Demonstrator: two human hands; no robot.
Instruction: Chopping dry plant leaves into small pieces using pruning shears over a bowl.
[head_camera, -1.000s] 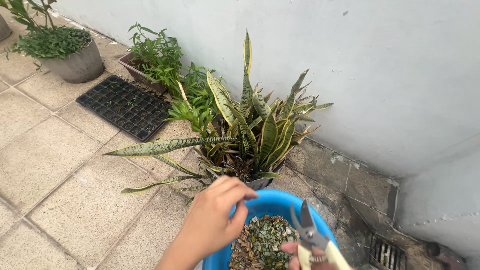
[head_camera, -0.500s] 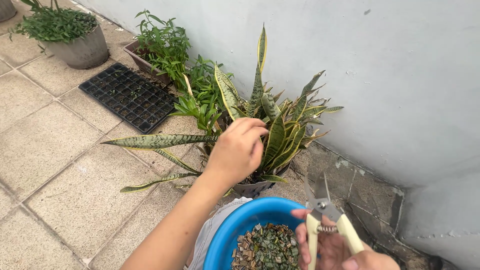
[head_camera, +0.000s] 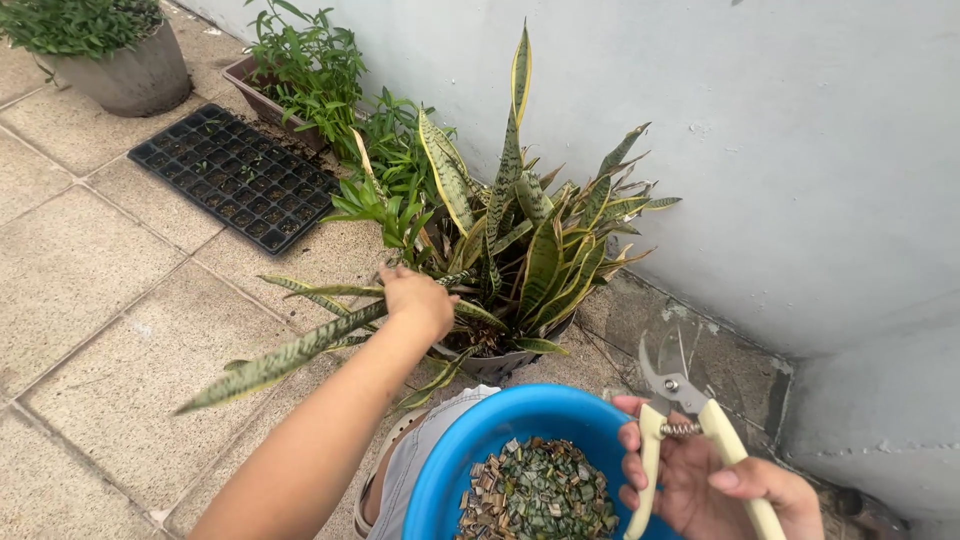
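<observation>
While we look down: our left hand (head_camera: 418, 300) grips a long leaf (head_camera: 285, 355) of the snake plant (head_camera: 520, 240); its fingers are hidden.
Right hand (head_camera: 715, 485): holds open pruning shears (head_camera: 680, 420) beside the blue basin (head_camera: 500, 430), partly cut off.

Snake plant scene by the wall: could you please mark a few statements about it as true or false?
1. The left hand grips a long mottled leaf of the snake plant. True.
2. The right hand holds a trowel. False: it holds cream-handled pruning shears, blades open.
3. The blue basin is empty. False: it holds small cut leaf pieces.
4. A black seedling tray lies on the paving. True.
5. The shears are cutting the leaf. False: they are apart from it.
</observation>
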